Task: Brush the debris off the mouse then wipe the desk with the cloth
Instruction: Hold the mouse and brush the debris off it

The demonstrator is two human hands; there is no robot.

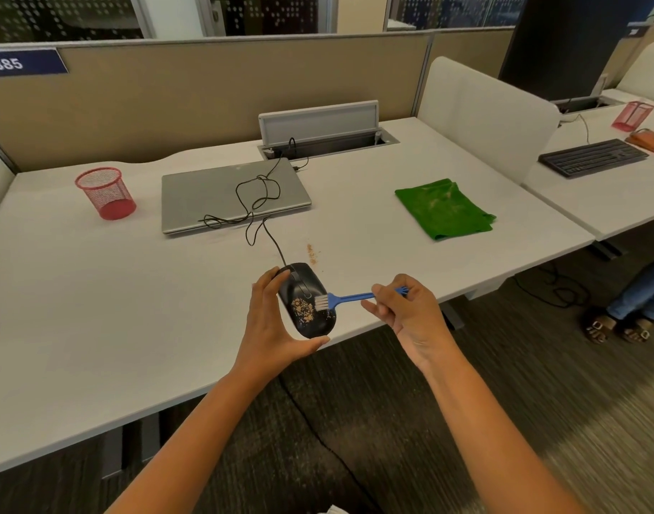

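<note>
My left hand grips a black wired mouse above the near edge of the white desk. Tan debris lies on the mouse's back. My right hand pinches a small blue brush by its handle. The brush's white bristles touch the mouse just right of the crumbs. More crumbs are scattered on the desk behind the mouse. A green cloth lies flat at the right side of the desk, apart from both hands.
A shut grey laptop lies at mid-desk with the mouse cable looped over it. A red mesh cup stands at the left. An open cable tray sits behind. The neighbouring desk holds a keyboard; a person's feet are at the right.
</note>
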